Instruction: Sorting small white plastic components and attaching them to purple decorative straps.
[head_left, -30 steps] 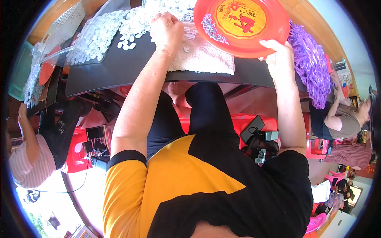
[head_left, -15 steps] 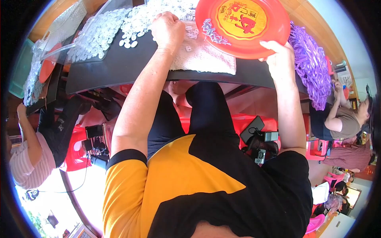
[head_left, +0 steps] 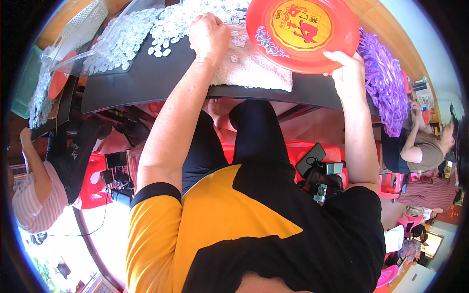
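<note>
My right hand [head_left: 348, 72] grips the near rim of a round red plate [head_left: 303, 31] with a yellow centre, tilted above the dark table [head_left: 146, 80]. A few small purple pieces [head_left: 266, 41] lie on the plate's left side. My left hand [head_left: 210, 34] is closed into a fist, resting on a white cloth [head_left: 254, 71] among small white plastic pieces [head_left: 166, 24]; whether it holds any is hidden.
A big heap of purple pieces [head_left: 383, 78] lies at the right of the table. A clear sheet [head_left: 117, 44] with more white pieces lies on the left. One person [head_left: 34, 195] sits at my left, another [head_left: 422, 146] at my right. Red stools [head_left: 312, 151] stand below.
The red plate has shifted slightly to the right with my right hand. My left hand stays on the cloth.
</note>
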A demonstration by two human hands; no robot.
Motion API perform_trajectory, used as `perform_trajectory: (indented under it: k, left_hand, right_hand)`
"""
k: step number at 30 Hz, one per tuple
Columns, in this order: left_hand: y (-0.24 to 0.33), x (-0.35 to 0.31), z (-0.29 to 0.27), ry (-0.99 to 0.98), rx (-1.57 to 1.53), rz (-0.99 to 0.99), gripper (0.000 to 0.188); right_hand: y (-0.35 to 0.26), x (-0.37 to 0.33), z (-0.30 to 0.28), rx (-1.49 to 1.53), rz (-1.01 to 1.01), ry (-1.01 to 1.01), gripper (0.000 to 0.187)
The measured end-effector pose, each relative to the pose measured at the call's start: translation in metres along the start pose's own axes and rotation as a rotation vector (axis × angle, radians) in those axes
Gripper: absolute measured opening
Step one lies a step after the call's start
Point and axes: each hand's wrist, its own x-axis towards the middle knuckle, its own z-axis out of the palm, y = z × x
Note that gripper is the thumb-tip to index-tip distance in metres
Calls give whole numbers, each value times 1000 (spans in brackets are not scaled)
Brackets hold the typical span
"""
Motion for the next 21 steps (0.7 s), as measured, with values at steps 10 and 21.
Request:
perform_trajectory:
  k: [10, 21]
  left_hand:
    - [3, 0, -5, -108, -92, -59, 12]
    - [-1, -1, -1, -30, 6, -4, 17]
  right_hand:
    - [1, 0, 4, 37, -40, 4, 26]
    - [0, 1, 3, 9, -43, 3, 30]
